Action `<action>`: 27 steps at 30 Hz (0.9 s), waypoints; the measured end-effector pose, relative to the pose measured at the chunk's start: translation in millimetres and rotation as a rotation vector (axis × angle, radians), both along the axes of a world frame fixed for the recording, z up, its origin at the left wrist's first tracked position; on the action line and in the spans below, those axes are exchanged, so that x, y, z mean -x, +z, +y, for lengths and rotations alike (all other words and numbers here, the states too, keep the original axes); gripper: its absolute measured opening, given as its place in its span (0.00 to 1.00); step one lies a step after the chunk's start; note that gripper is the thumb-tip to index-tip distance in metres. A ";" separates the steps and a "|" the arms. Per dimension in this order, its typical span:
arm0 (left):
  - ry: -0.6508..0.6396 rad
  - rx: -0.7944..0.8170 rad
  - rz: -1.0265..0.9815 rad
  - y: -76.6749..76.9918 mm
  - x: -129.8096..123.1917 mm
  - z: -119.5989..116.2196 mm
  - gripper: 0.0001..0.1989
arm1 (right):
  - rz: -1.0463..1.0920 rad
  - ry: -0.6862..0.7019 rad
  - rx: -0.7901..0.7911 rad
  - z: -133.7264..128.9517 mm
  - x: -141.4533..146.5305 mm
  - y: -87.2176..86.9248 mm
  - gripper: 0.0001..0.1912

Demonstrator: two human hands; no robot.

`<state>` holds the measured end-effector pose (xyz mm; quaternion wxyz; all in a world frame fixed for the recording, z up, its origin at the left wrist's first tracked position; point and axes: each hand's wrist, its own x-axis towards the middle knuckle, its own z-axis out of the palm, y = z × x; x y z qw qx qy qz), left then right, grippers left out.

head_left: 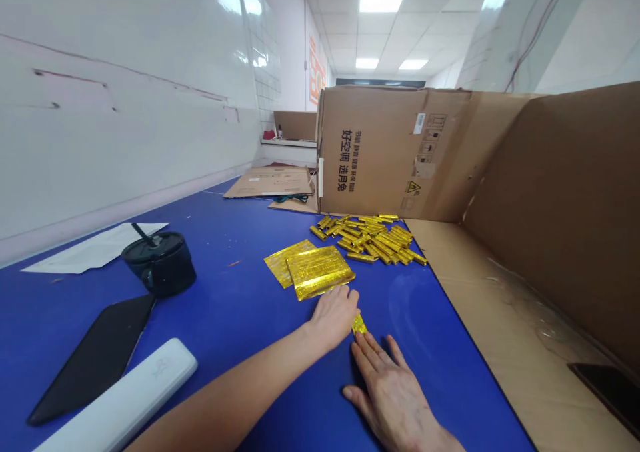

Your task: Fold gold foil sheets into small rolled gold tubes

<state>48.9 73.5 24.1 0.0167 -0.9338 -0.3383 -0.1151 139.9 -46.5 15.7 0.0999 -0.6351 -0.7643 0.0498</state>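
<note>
On the blue table (pixel 235 239), a small crumpled piece of gold foil (pixel 359 325) lies between my hands. My left hand (pixel 333 319) rests palm down, its fingertips close to a stack of gold foil sheets (pixel 320 272) and its side beside the small piece. A looser gold sheet (pixel 283 262) lies partly under that stack. My right hand (pixel 395 399) lies flat with its fingers spread, their tips at the small piece. Farther off, a pile of gold foil-wrapped rolls (pixel 373 239) lies beyond both hands.
A large cardboard box (pixel 395 152) lies open on its side at the right, behind the rolls. To the left stand a black lidded tumbler (pixel 160 264), a black flat case (pixel 93 359), a white long case (pixel 120 399) and white paper (pixel 95 249). Flattened cardboard (pixel 270 182) lies at the far end.
</note>
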 end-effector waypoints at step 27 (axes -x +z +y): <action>-0.268 0.145 -0.059 -1.0 35.9 -26.6 0.15 | -0.035 0.002 0.119 -5.1 5.1 9.8 0.31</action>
